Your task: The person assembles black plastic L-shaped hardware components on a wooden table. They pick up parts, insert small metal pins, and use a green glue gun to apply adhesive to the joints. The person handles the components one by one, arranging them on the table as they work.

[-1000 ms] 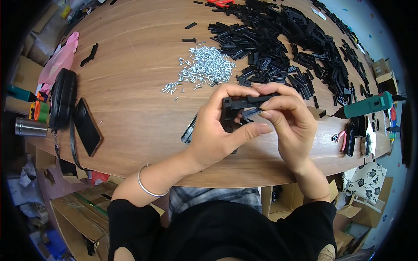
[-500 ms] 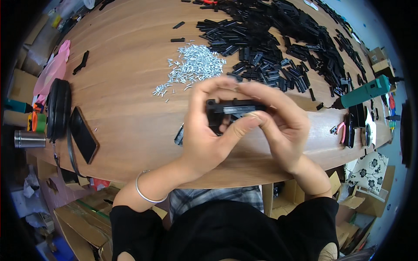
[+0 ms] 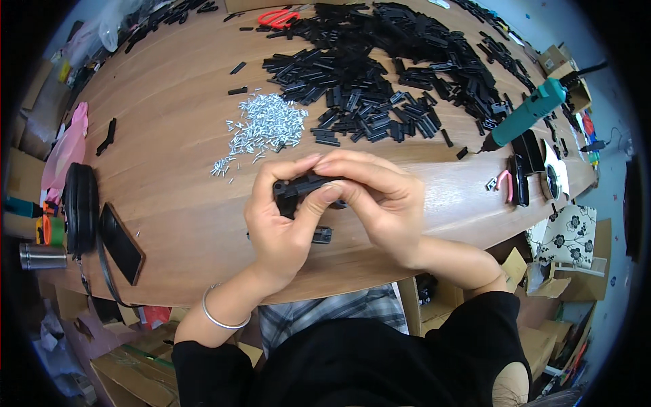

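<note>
Both hands are closed around a black plastic part (image 3: 290, 191) above the near middle of the table. My left hand (image 3: 279, 224) wraps its left end, with the thumb lying along the near side. My right hand (image 3: 388, 207) grips the right end, and its fingertips and thumb meet those of the left. The fingers hide much of the part. Below them on the tabletop lies another black piece (image 3: 323, 235), partly covered by my left hand. Beyond the hands are a heap of small silver screws (image 3: 268, 125) and a large pile of black plastic parts (image 3: 352, 102).
A teal electric screwdriver (image 3: 527, 112) is at the right, near pink-handled pliers (image 3: 504, 186). Red-handled scissors (image 3: 274, 18) rest at the far side. On the left are a phone (image 3: 122, 244), a black zip case (image 3: 81, 210) and a steel cup (image 3: 43, 256).
The view has shifted, so the table's contents sit further left. My right fingers have come down over the part and cover more of it. The piece beneath the hands shows differently.
</note>
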